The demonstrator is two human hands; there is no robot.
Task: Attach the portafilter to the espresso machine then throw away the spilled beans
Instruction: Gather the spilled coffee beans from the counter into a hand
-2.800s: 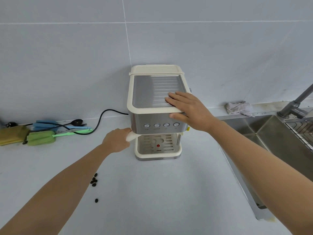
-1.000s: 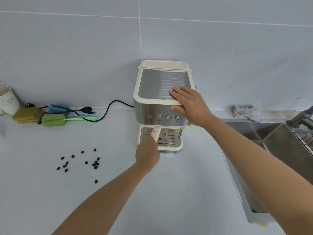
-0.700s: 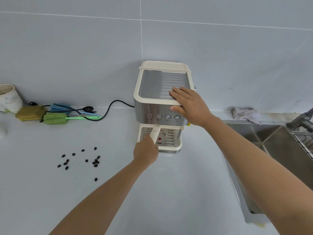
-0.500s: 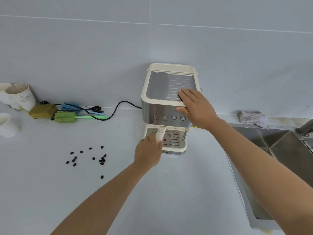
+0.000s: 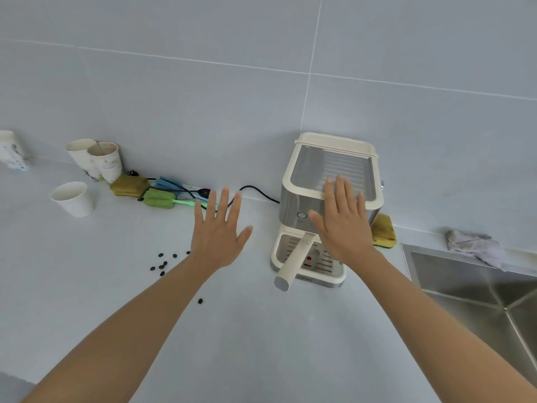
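Observation:
A cream and steel espresso machine (image 5: 331,175) stands against the tiled wall. The portafilter (image 5: 293,264) sits under its front, its cream handle pointing toward me. My right hand (image 5: 343,222) hovers flat in front of the machine's button panel, fingers spread, holding nothing. My left hand (image 5: 218,231) is open with fingers apart, left of the machine and above the counter. Several dark spilled beans (image 5: 162,264) lie on the counter below my left wrist, and one lone bean (image 5: 200,301) lies nearer to me.
Paper cups (image 5: 96,161) and a single cup (image 5: 72,199) stand at the left. Sponges and brushes (image 5: 157,196) lie along the wall beside a black cord (image 5: 258,191). A yellow sponge (image 5: 383,231), a grey rag (image 5: 473,248) and a steel sink (image 5: 476,303) are at the right.
My left hand let go of the portafilter handle and moved left, opening flat. My right hand lifted off the machine's top edge. The view shifted left, showing the cups.

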